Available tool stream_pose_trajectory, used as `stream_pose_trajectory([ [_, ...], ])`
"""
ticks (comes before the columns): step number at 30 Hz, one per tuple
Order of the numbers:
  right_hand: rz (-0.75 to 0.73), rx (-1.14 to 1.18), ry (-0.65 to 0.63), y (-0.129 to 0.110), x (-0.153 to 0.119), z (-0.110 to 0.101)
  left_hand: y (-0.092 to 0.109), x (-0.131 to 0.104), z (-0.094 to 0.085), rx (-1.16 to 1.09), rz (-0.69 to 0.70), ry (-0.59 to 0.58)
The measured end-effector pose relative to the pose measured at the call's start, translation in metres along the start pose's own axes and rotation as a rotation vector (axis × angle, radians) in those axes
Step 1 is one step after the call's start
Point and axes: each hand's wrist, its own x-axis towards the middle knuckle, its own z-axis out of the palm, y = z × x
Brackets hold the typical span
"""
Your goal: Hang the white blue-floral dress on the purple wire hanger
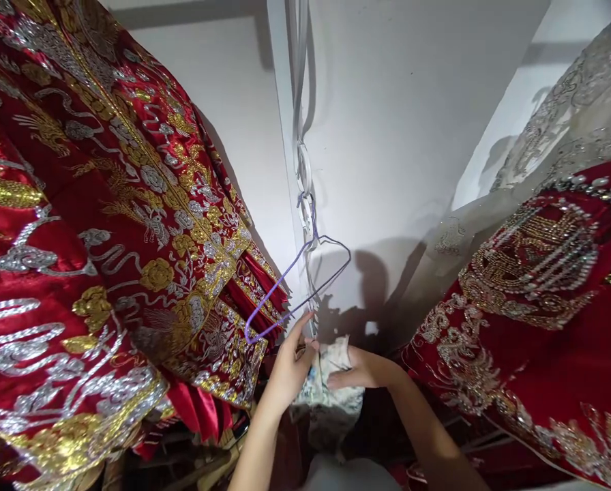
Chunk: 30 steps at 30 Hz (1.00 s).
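A pale cloth with a blue and green print (336,406) hangs between my two hands, low in the middle of the view. On its left side my left hand (288,372) is closed on the cloth's upper edge, the index finger pointing up beside a thin hanging strand. My right hand (359,369) grips the cloth from the right, the thumb lying across its front and the other fingers hidden behind it. Just above my hands a bare purple hanger (272,300) hangs from a white ring (305,167) on the wall.
A red embroidered garment with gold and silver patterns (157,232) fills the left side. To the right hang a red beaded dress (541,327) and a pale sheer beaded dress (582,102). Behind stands a white wall (387,123). The area below is dark and cluttered.
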Motion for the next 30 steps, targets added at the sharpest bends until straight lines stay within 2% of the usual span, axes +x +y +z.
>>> stream_pose_trajectory([
  [2,0.071,0.048,-0.011,-0.002,-0.005,-0.001,-0.012,-0.008,-0.01,0.111,-0.038,-0.119],
  [4,0.113,0.092,-0.013,-0.01,-0.008,0.0,-0.022,-0.019,-0.014,0.23,-0.064,-0.3],
  [6,0.125,0.117,-0.036,-0.025,-0.01,0.001,-0.029,-0.031,-0.009,0.298,-0.054,-0.442],
  [8,0.11,0.116,0.003,-0.043,-0.011,0.001,-0.032,-0.039,0.0,0.267,-0.032,-0.476],
  [11,0.066,0.033,0.112,-0.068,-0.013,-0.004,-0.031,-0.043,0.01,0.131,-0.055,-0.364],
  [13,0.026,-0.053,0.217,-0.078,-0.012,-0.012,-0.027,-0.042,0.007,0.11,-0.075,-0.278],
  [15,-0.052,-0.16,0.357,-0.083,-0.007,-0.026,-0.022,-0.041,-0.004,0.159,-0.065,-0.207],
  [17,-0.158,-0.287,0.484,-0.082,0.002,-0.041,-0.016,-0.042,-0.02,0.221,-0.065,-0.188],
  [20,-0.316,-0.431,0.687,-0.075,0.023,-0.059,-0.006,-0.046,-0.045,0.333,-0.101,-0.195],
  [22,-0.379,-0.474,0.799,-0.066,0.039,-0.066,0.003,-0.048,-0.057,0.404,-0.074,-0.126],
  [26,-0.375,-0.511,0.739,-0.044,0.066,-0.071,0.029,-0.047,-0.077,0.434,0.135,0.131],
  [28,-0.324,-0.536,0.777,-0.036,0.071,-0.073,0.041,-0.045,-0.087,0.423,0.2,0.243],
  [30,-0.264,-0.56,0.852,-0.033,0.068,-0.075,0.05,-0.041,-0.099,0.431,0.187,0.236],
])
